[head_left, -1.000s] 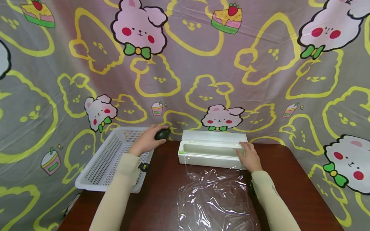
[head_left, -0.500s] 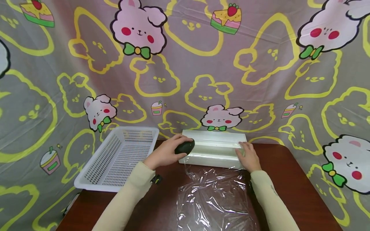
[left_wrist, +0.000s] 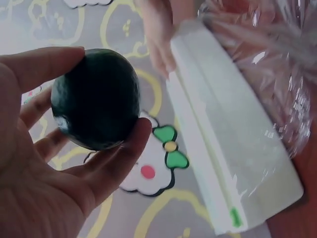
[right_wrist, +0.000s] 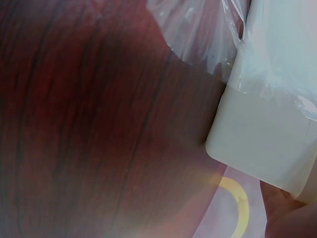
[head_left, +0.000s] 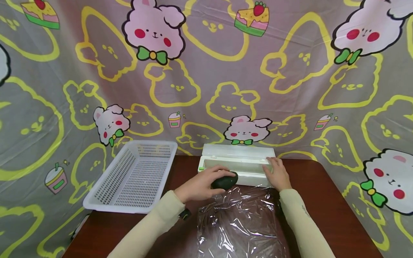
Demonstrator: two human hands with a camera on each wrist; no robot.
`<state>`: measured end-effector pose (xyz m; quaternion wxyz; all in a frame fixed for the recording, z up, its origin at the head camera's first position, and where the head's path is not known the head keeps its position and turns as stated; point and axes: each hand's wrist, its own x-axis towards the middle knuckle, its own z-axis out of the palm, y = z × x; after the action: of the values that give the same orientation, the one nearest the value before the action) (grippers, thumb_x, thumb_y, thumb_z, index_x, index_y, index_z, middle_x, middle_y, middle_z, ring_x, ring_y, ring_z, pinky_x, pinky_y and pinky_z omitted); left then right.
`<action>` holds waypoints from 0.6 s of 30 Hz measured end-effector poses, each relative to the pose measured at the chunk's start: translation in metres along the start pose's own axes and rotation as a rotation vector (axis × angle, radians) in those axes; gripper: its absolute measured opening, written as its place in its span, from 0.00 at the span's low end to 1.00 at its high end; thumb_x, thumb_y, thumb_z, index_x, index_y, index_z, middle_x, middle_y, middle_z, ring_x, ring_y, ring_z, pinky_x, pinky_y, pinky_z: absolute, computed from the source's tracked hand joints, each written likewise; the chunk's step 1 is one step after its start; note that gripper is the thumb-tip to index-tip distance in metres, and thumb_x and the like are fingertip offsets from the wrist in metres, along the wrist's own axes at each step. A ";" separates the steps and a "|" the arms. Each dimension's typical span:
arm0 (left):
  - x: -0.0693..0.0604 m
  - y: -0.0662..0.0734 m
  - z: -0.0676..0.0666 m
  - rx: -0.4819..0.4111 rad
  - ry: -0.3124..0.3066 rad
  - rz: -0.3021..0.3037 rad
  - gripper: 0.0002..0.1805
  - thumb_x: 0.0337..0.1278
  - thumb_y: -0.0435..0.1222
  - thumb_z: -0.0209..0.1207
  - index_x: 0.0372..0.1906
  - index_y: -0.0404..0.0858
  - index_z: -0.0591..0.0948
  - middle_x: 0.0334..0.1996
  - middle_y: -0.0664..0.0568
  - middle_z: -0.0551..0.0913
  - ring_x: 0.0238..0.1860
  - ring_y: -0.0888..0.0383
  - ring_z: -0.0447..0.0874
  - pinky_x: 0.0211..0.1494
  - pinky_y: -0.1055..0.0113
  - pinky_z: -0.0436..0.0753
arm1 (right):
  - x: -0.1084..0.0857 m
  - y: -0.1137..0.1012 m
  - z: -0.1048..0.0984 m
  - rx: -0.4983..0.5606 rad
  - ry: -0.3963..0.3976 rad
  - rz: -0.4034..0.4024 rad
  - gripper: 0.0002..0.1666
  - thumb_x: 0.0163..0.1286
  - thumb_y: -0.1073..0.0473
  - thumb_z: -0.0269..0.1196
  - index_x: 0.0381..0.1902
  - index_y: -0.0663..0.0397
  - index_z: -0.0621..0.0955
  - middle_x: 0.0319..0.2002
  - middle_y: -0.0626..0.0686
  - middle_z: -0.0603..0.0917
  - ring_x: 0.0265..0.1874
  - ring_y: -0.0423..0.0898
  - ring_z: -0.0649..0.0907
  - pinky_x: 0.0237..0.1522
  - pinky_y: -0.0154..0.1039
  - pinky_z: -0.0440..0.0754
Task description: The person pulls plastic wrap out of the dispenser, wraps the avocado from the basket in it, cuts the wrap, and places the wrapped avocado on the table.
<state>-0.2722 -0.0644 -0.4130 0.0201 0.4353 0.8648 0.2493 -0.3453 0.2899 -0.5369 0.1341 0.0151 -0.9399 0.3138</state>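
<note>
My left hand [head_left: 201,184] grips a dark green avocado [head_left: 225,180] between thumb and fingers, held just in front of the white cling film dispenser [head_left: 250,179]. In the left wrist view the avocado [left_wrist: 96,99] is large and close, with bent fingers around it. My right hand [head_left: 278,174] holds the dispenser's right end, its fingers bent over the rim; in the right wrist view only part of that hand [right_wrist: 287,213] shows. The dispenser's lid [head_left: 238,150] stands back. A sheet of clear cling film [head_left: 240,229] spreads from its front edge across the table toward me.
A white perforated basket [head_left: 93,202] stands at the left of the dark red-brown table [head_left: 338,215]. Behind the table hangs a grey cloth [head_left: 290,71] with cartoon prints, close to the dispenser's back. A green slider [head_left: 201,168] sits at the dispenser's left end.
My left hand has carried the avocado rightward from beside the basket and lower, to the front of the dispenser above the film's near edge. My right hand stays at the dispenser's end.
</note>
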 end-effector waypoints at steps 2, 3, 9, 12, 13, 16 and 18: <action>-0.001 0.003 0.007 -0.014 -0.022 0.026 0.32 0.66 0.39 0.68 0.73 0.56 0.73 0.71 0.55 0.71 0.67 0.56 0.75 0.62 0.66 0.81 | 0.000 0.000 0.000 0.003 -0.001 -0.001 0.35 0.81 0.43 0.53 0.75 0.58 0.68 0.73 0.67 0.62 0.71 0.69 0.68 0.67 0.71 0.67; -0.001 0.004 0.010 -0.013 -0.032 0.041 0.32 0.66 0.39 0.68 0.73 0.56 0.73 0.71 0.55 0.71 0.67 0.56 0.75 0.62 0.66 0.81 | 0.000 0.000 0.000 0.004 -0.001 -0.002 0.35 0.81 0.43 0.53 0.75 0.58 0.68 0.73 0.67 0.62 0.71 0.70 0.68 0.67 0.72 0.67; -0.006 0.009 0.033 -0.014 -0.088 0.118 0.33 0.67 0.41 0.67 0.74 0.59 0.71 0.73 0.56 0.70 0.68 0.56 0.73 0.64 0.66 0.79 | 0.000 -0.001 0.000 0.001 -0.001 -0.004 0.35 0.81 0.44 0.53 0.75 0.58 0.68 0.73 0.67 0.62 0.71 0.70 0.68 0.66 0.72 0.67; -0.009 0.009 0.045 -0.023 -0.119 0.133 0.33 0.68 0.41 0.67 0.75 0.61 0.70 0.75 0.58 0.68 0.70 0.56 0.73 0.64 0.65 0.79 | -0.001 -0.001 0.000 -0.001 -0.003 0.000 0.34 0.81 0.44 0.53 0.76 0.58 0.68 0.73 0.67 0.62 0.71 0.70 0.67 0.66 0.72 0.67; -0.011 0.009 0.049 -0.032 -0.131 0.136 0.33 0.68 0.42 0.67 0.75 0.61 0.70 0.75 0.58 0.68 0.70 0.56 0.73 0.64 0.65 0.79 | -0.001 -0.001 0.000 -0.001 -0.005 0.001 0.35 0.81 0.44 0.52 0.76 0.58 0.68 0.73 0.67 0.62 0.71 0.69 0.67 0.66 0.72 0.67; -0.013 0.010 0.061 -0.065 -0.170 0.140 0.33 0.69 0.42 0.66 0.75 0.63 0.70 0.75 0.59 0.67 0.70 0.57 0.72 0.65 0.66 0.79 | -0.001 -0.002 -0.001 -0.003 -0.006 0.005 0.34 0.81 0.44 0.52 0.76 0.58 0.68 0.73 0.67 0.62 0.71 0.69 0.67 0.66 0.72 0.67; -0.014 0.009 0.069 -0.071 -0.189 0.155 0.33 0.69 0.42 0.66 0.75 0.63 0.70 0.75 0.59 0.68 0.70 0.58 0.72 0.66 0.66 0.78 | -0.001 -0.003 -0.002 -0.003 -0.007 0.006 0.34 0.81 0.43 0.52 0.76 0.58 0.68 0.73 0.67 0.62 0.71 0.70 0.67 0.66 0.72 0.67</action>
<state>-0.2391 -0.0419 -0.4722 0.0974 0.5213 0.8136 0.2385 -0.3431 0.2889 -0.5341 0.1300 0.0131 -0.9408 0.3129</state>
